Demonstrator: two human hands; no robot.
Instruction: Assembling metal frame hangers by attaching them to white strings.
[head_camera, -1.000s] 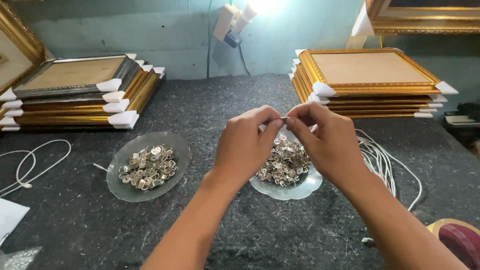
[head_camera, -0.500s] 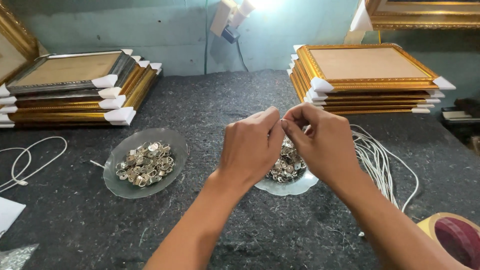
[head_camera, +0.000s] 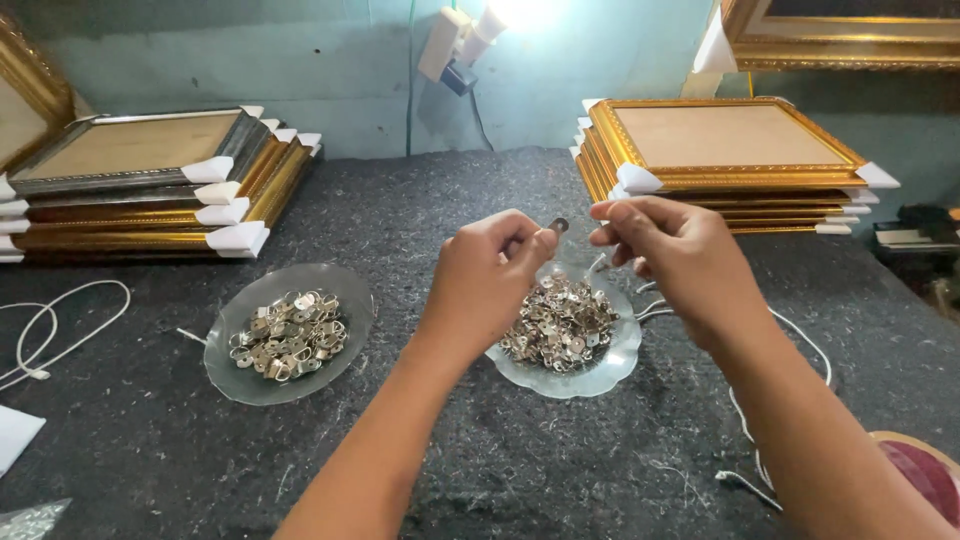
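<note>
My left hand (head_camera: 487, 276) pinches a small metal hanger piece (head_camera: 559, 226) at its fingertips, above a glass dish (head_camera: 610, 365) heaped with several small metal hanger parts (head_camera: 560, 325). My right hand (head_camera: 678, 257) is held close beside it, fingers curled together near the same piece; whether it grips anything is hard to tell. A second glass dish (head_camera: 232, 375) with several similar metal parts (head_camera: 288, 335) sits to the left on the dark felt table (head_camera: 420, 200).
Stacks of gold picture frames with white corner guards lie at the back left (head_camera: 140, 190) and back right (head_camera: 725, 160). White cord (head_camera: 60, 330) lies at the left, more cord (head_camera: 790, 340) at the right. A tape roll (head_camera: 925, 470) sits at the bottom right. A lamp (head_camera: 490, 20) shines above.
My hands have drawn slightly apart, and the small metal piece shows at my left fingertips. The view has shifted a little lower over the dishes.
</note>
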